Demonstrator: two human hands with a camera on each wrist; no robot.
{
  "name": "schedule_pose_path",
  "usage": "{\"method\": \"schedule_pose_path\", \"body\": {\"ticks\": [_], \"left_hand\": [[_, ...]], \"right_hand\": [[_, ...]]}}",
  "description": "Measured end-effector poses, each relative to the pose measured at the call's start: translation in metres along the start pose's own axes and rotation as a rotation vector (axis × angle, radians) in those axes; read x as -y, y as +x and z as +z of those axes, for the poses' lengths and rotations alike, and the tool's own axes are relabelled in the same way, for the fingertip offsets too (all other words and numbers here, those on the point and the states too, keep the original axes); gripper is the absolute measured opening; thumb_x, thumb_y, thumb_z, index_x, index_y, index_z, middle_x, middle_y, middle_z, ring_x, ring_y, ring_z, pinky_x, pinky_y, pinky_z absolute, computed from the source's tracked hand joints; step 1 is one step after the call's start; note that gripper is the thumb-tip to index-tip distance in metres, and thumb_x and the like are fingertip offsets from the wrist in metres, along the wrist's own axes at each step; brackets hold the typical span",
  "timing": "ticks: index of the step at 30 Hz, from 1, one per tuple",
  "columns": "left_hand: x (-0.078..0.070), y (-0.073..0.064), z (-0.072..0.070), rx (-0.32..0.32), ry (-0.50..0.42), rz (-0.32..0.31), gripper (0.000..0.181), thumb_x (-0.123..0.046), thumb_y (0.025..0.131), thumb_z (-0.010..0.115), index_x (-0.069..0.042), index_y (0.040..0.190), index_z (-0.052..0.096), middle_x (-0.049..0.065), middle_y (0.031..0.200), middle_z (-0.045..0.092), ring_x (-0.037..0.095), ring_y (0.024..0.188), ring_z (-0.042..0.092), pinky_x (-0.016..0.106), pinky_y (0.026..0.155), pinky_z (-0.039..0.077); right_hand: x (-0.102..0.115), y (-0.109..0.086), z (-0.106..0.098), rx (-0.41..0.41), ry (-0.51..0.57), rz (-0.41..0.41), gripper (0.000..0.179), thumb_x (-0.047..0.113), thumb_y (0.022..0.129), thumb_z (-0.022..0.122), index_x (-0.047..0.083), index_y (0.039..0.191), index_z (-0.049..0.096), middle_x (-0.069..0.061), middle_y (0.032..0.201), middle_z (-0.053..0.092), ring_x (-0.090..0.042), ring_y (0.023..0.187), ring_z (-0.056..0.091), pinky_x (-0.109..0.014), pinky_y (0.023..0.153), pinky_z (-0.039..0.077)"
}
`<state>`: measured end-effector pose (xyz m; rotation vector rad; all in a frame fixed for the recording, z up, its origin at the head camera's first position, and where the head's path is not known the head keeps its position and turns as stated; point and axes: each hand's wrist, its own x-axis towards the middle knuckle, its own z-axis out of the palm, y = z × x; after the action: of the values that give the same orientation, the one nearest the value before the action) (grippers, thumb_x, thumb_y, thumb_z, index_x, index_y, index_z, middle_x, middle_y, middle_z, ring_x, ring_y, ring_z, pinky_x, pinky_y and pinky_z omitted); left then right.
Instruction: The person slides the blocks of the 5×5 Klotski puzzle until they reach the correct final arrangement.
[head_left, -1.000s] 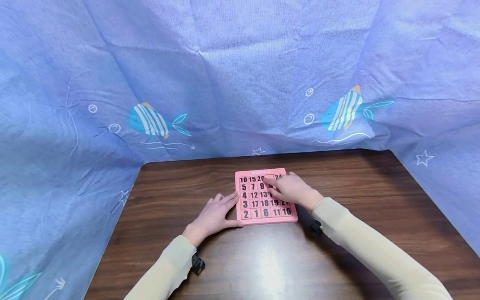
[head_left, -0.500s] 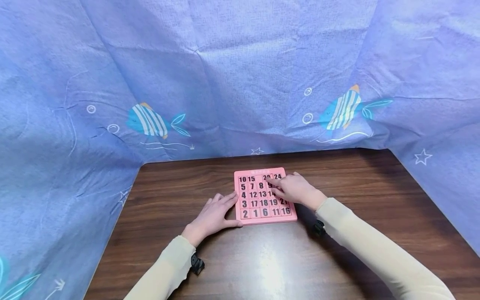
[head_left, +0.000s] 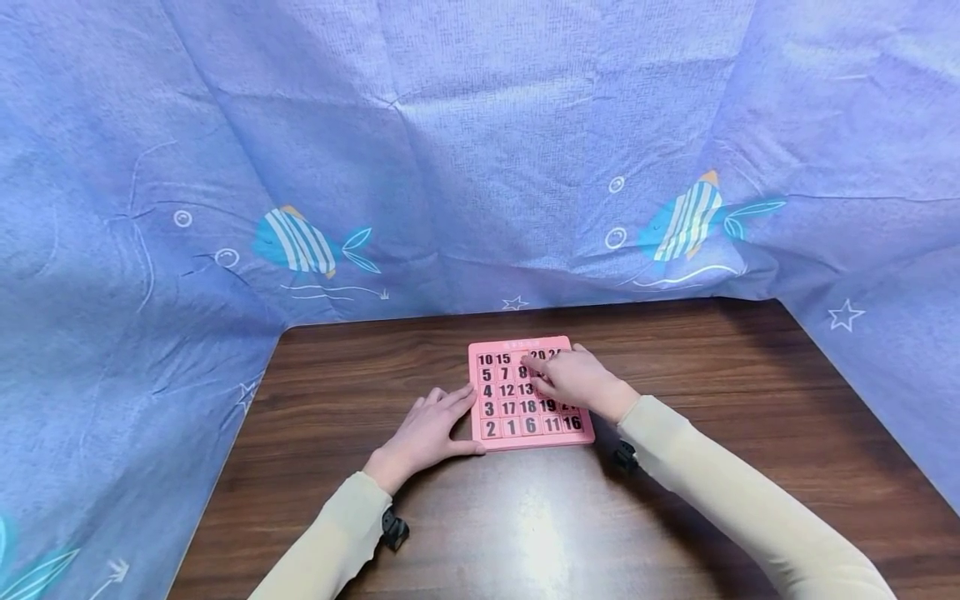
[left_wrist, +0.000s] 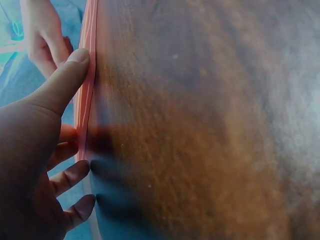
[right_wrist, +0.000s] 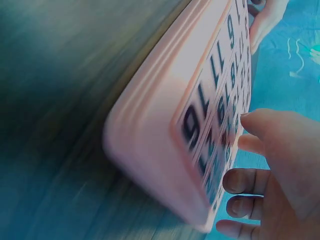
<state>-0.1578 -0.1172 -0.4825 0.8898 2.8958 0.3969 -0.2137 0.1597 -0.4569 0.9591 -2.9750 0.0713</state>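
A pink number slide puzzle point(head_left: 527, 443) lies flat on the table, its sliding tiles in rows. My left hand point(head_left: 423, 429) rests at its left side, forefinger on the left edge and thumb at the near left corner. In the left wrist view the thumb point(left_wrist: 72, 67) lies along the puzzle's rim. My right hand point(head_left: 581, 379) is over the upper right of the puzzle, its index finger reaching to the gap above tile 8 point(head_left: 522, 372). The right hand covers several tiles. Tile 20 point(head_left: 537, 356) is just right of that gap.
The brown wooden table point(head_left: 360, 367) extends around the puzzle, with a bright glare patch near its front. A blue cloth point(head_left: 487, 167) with fish prints hangs behind and along the sides. A black wrist device point(head_left: 394, 530) sits at the left cuff.
Tile 20 has slid one place right, leaving a gap in the top row's third place. My right index finger went right with it, then back left to the gap. The left hand stays still.
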Motion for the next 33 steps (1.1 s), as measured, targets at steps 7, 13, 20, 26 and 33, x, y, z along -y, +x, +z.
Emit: {"method": "schedule_pose_path", "body": {"ticks": [7,13,20,26,33], "left_hand": [[-0.001,0.0,0.002,-0.001,-0.005,0.008,0.093,-0.074,0.074,0.055,-0.018,0.145,0.037,-0.003,0.15,0.034,0.017,0.105,0.042,0.04,0.085,0.036],[-0.001,0.0,0.002,-0.007,0.007,0.013,0.093,-0.074,0.074,0.054,-0.017,0.145,0.037,-0.002,0.15,0.034,0.018,0.109,0.042,0.039,0.085,0.036],[0.001,-0.001,0.0,-0.01,0.006,0.01,0.093,-0.074,0.074,0.055,-0.016,0.145,0.037,-0.002,0.149,0.035,0.016,0.104,0.042,0.036,0.082,0.034],[0.001,-0.001,-0.001,-0.002,0.006,0.001,0.094,-0.075,0.073,0.053,-0.018,0.146,0.036,-0.004,0.15,0.034,0.015,0.104,0.042,0.035,0.082,0.034],[0.0,-0.001,0.0,-0.007,0.011,0.006,0.093,-0.074,0.074,0.054,-0.018,0.146,0.036,-0.002,0.149,0.035,0.017,0.107,0.043,0.036,0.084,0.034]], "right_hand": [[0.017,0.014,0.002,0.021,-0.007,-0.024,0.046,0.037,0.094,0.05,0.022,0.137,0.051,-0.004,0.072,0.067,-0.02,0.075,0.064,-0.046,0.078,0.041],[0.018,0.012,0.0,0.024,-0.002,-0.014,0.046,0.037,0.093,0.051,0.023,0.137,0.05,-0.006,0.083,0.07,-0.023,0.082,0.065,-0.049,0.084,0.041],[0.005,0.004,-0.001,0.019,-0.015,-0.007,0.047,0.037,0.093,0.051,0.023,0.138,0.049,0.005,0.051,0.048,-0.017,0.062,0.058,-0.049,0.085,0.041],[0.0,0.0,-0.002,0.006,-0.015,-0.001,0.046,0.038,0.093,0.052,0.022,0.136,0.052,0.006,0.053,0.051,-0.015,0.062,0.056,-0.048,0.08,0.041],[0.011,0.007,-0.003,-0.037,-0.028,-0.022,0.041,0.036,0.093,0.053,0.02,0.13,0.058,-0.003,0.069,0.067,-0.024,0.073,0.065,-0.052,0.085,0.041]]}}
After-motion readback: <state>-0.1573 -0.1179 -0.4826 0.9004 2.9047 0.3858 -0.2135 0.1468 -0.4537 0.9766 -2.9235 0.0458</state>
